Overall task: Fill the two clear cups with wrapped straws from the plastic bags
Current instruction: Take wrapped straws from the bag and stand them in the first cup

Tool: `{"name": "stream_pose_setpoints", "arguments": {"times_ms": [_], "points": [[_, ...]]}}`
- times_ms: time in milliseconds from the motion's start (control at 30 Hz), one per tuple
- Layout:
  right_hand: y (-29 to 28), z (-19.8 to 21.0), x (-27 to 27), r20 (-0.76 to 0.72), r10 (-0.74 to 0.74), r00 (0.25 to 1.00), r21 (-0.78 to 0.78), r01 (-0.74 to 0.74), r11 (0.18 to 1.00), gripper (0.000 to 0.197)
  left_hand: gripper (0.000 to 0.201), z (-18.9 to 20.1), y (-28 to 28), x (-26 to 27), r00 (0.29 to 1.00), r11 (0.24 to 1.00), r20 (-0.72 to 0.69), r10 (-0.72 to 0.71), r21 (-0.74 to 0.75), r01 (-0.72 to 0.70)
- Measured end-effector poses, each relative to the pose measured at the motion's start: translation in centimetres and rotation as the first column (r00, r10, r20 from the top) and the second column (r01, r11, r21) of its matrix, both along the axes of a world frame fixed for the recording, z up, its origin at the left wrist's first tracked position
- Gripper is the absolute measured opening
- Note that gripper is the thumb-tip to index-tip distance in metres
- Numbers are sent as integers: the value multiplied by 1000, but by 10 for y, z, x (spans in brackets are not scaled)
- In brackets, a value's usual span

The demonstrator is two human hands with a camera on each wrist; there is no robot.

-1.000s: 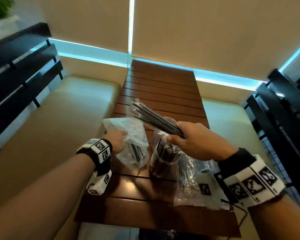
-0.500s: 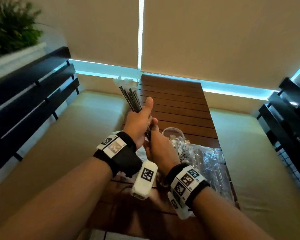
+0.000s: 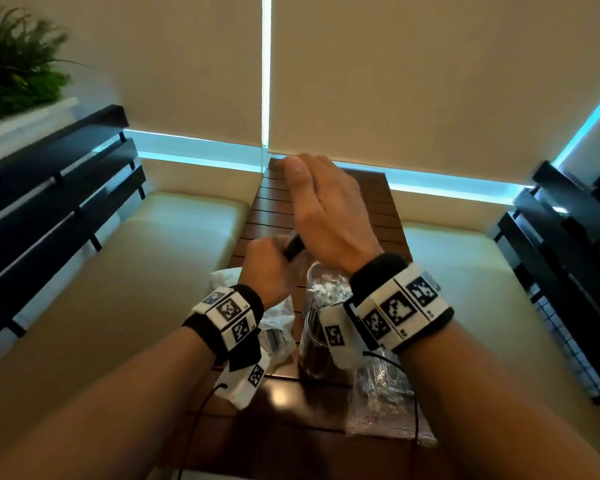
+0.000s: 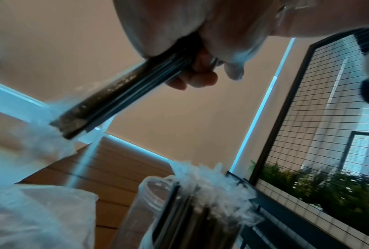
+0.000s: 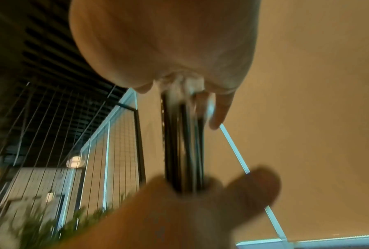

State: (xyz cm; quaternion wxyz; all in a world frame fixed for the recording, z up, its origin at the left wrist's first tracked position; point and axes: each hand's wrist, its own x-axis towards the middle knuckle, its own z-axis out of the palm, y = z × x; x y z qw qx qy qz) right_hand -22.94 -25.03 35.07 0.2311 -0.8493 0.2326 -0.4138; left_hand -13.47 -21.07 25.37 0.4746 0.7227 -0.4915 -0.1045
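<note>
Both hands hold one bundle of dark wrapped straws (image 3: 293, 247) above the table. My left hand (image 3: 267, 268) grips its lower end, and my right hand (image 3: 326, 209) curls over its upper end, hiding most of it. In the left wrist view the bundle (image 4: 123, 94) slants out of my palm, its clear wrapper tips at the low end. In the right wrist view the bundle (image 5: 183, 143) runs between both hands. Below my wrists, a clear cup (image 3: 312, 351) packed with straws stands beside an empty clear cup (image 4: 151, 193).
A crumpled plastic bag (image 3: 278, 327) lies left of the cups, and a second bag (image 3: 381, 403) lies right, near the front edge. The narrow slatted wooden table (image 3: 374, 202) runs between two cream benches (image 3: 153, 271). Black railings (image 3: 49, 188) flank both sides.
The left hand let go of the bag and joined the right hand on the bundle. Since then the right hand has moved up over the bundle's top, and the bundle has come lower.
</note>
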Motion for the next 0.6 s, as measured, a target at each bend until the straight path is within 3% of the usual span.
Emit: {"name": "stream_pose_setpoints", "arguments": {"times_ms": [33,67,100,167,233,267,300,367,433,467,533,600], "points": [[3,-4,4,-96,3,995,-25,-5,1000,50,12,2,-1,-3,999,999,-20,-36,-7,36],[6,-10,7,-168,-6,986,-43,-1,999,56,17,2,-3,-6,985,994,-134,-110,3,111],[8,-16,9,-210,-15,977,-49,5,999,60,36,5,-1,-9,962,976,-165,-216,-67,208],[7,-25,9,-227,6,974,-37,-15,999,59,43,-3,-2,-4,926,945,-227,-303,-197,261],[6,-27,4,-155,28,988,-34,-34,999,47,26,-2,1,0,963,977,-177,-205,23,212],[6,-27,1,-102,25,994,-42,-30,999,43,16,-5,-1,1,989,988,-114,-95,110,107],[7,-27,0,-69,22,997,-50,-26,998,42,12,-7,-1,5,999,995,-29,-31,91,33],[9,-30,-1,-85,25,996,-44,-29,999,46,9,-1,-4,2,989,992,78,-122,-6,122],[10,-33,-2,-80,40,996,-7,-41,999,50,17,5,-8,-7,989,989,66,-136,-43,139],[8,-35,-5,-63,62,996,13,-62,998,53,19,5,-8,-10,995,994,-7,-104,-42,103],[-1,-45,-14,-49,79,996,34,-77,996,59,25,3,-5,-7,1000,999,-11,-20,-36,19],[-12,-65,-30,-71,-29,997,20,31,999,65,39,3,-2,-6,997,998,-83,8,-63,-13]]}}
